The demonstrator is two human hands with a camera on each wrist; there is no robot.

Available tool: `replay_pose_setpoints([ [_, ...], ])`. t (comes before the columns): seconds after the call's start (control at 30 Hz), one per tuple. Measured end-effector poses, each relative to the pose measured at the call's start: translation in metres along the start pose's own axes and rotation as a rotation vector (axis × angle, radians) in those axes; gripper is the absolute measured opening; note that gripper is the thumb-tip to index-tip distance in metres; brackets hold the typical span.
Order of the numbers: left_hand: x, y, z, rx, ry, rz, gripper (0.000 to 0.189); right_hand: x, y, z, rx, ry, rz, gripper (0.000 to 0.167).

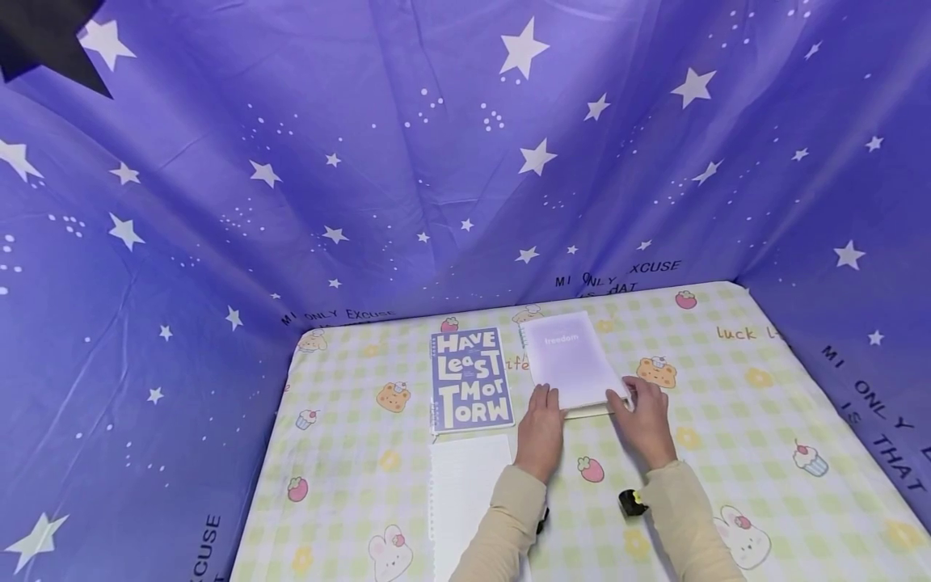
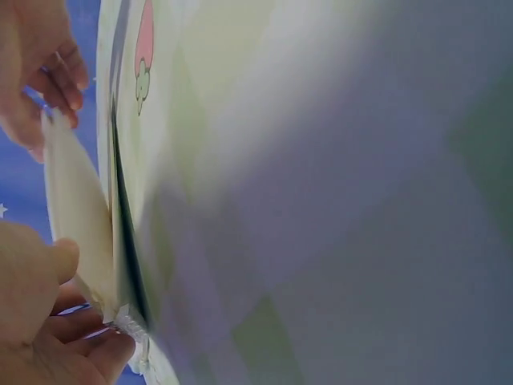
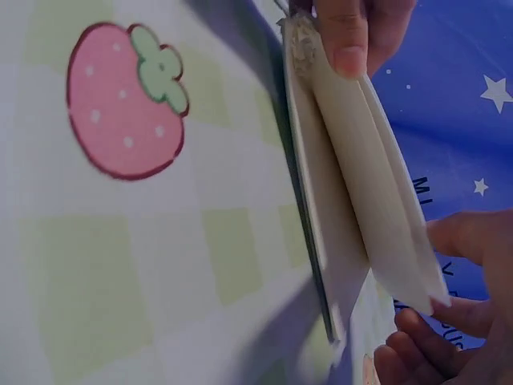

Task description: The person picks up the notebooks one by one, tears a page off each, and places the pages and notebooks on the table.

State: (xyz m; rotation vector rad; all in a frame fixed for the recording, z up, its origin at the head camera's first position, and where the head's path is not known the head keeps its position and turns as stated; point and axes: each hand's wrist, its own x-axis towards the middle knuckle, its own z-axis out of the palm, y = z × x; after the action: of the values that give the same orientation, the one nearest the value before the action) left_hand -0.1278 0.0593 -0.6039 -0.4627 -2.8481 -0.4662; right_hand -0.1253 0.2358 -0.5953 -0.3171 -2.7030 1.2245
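Note:
A lilac spiral notebook (image 1: 570, 364) marked "freedom" lies in front of both hands in the head view, its right side partly lifted. My left hand (image 1: 541, 432) grips the lower left corner by the spine; in the left wrist view its thumb (image 2: 66, 261) is on top and the fingers curl at the coil (image 2: 128, 322). My right hand (image 1: 646, 420) pinches the lower right corner of the cover and a batch of pages (image 3: 373, 184). Between that batch and the lower part of the notebook, the right wrist view shows a wedge-shaped gap.
Left of it lies a blue notebook (image 1: 471, 380) with large white lettering. Nearer me, an open notebook page (image 1: 465, 493) is partly covered by my left sleeve (image 1: 502, 517). A checked cloth (image 1: 342, 477) covers the table; starry purple curtains (image 1: 436, 162) hang behind and at both sides.

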Motion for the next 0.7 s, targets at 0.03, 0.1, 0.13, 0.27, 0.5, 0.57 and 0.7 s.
replay_pose_setpoints([
  [0.03, 0.000, 0.000, 0.001, -0.005, -0.005, -0.002, 0.040, 0.000, -0.001, -0.001, 0.015, -0.001, 0.004, 0.050],
  [0.1, -0.001, 0.000, 0.003, -0.020, -0.009, -0.010, 0.040, 0.001, -0.003, -0.001, 0.063, -0.009, 0.020, 0.051],
  [0.13, -0.001, 0.000, 0.004, -0.031, -0.010, -0.014, 0.040, 0.001, -0.004, -0.002, 0.081, -0.014, 0.029, 0.051],
  [0.27, -0.002, -0.001, 0.005, -0.053, -0.016, -0.020, 0.041, 0.001, -0.012, -0.003, 0.133, -0.016, 0.053, 0.052],
  [0.5, -0.002, -0.003, 0.004, -0.082, -0.016, -0.019, 0.046, 0.001, -0.020, -0.001, 0.176, 0.021, 0.037, 0.048],
  [0.57, -0.003, -0.004, 0.004, -0.092, -0.012, -0.020, 0.047, 0.001, -0.023, -0.001, 0.200, 0.025, 0.031, 0.048],
  [0.7, -0.003, -0.004, 0.002, -0.112, -0.003, -0.024, 0.048, 0.000, -0.029, -0.001, 0.267, 0.027, 0.026, 0.049],
])
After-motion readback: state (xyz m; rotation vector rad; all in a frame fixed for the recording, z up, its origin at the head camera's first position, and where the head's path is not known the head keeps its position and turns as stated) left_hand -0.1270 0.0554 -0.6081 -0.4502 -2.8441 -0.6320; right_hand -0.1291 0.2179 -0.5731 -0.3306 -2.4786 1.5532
